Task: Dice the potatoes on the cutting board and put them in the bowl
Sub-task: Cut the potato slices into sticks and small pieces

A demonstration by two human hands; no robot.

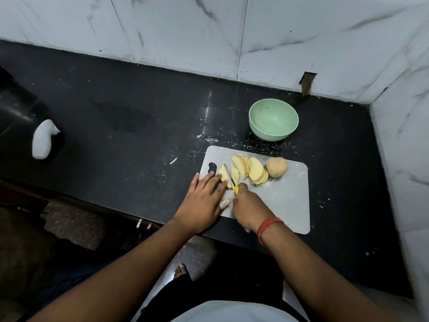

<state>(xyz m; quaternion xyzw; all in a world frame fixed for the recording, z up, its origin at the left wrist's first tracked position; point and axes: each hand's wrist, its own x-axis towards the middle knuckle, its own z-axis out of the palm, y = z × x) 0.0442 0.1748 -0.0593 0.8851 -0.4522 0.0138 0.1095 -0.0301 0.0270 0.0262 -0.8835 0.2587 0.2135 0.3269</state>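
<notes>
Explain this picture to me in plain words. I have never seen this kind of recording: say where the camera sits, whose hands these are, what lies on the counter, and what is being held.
There is no machine here. One wide-angle camera is worn on a person's head and looks forward and down, so both arms reach in from the bottom of the picture.

On the black counter lies a grey cutting board. On it are a fan of potato slices, a whole potato, and a small stack of slices being cut. Behind the board stands a green bowl, with no potato visible in it. Far left lies a white object I cannot identify.

The right hand grips a yellow-handled knife, its blade across the small stack. The left hand lies with fingers straight, pressing on that stack to steady it.
</notes>
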